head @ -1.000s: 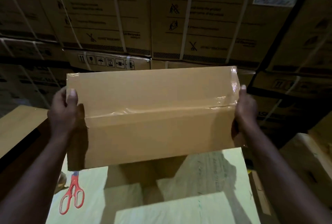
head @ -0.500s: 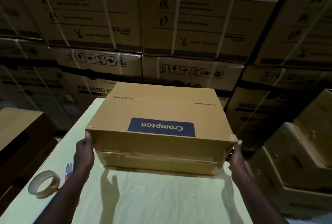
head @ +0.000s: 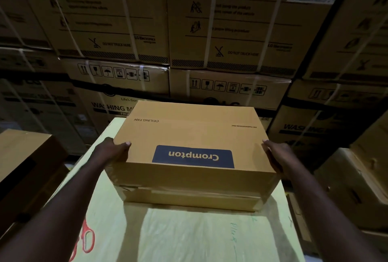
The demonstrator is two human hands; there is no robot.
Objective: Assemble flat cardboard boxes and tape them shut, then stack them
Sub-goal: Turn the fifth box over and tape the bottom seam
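Note:
A closed brown cardboard box with a blue "Crompton" label on top sits on the pale green table. Clear tape runs along the seam on its near face. My left hand presses against the box's left side, thumb resting on the top edge. My right hand presses the right side the same way. The fingers on the box's far sides are hidden.
Red-handled scissors lie on the table's near left, partly under my left arm. A brown box stands to the left, open cartons to the right. A wall of stacked strapped cartons rises just behind the table.
The box was held up with its taped face toward me, then tipped flat and set on the table. My hands have slid from its near corners up along its sides.

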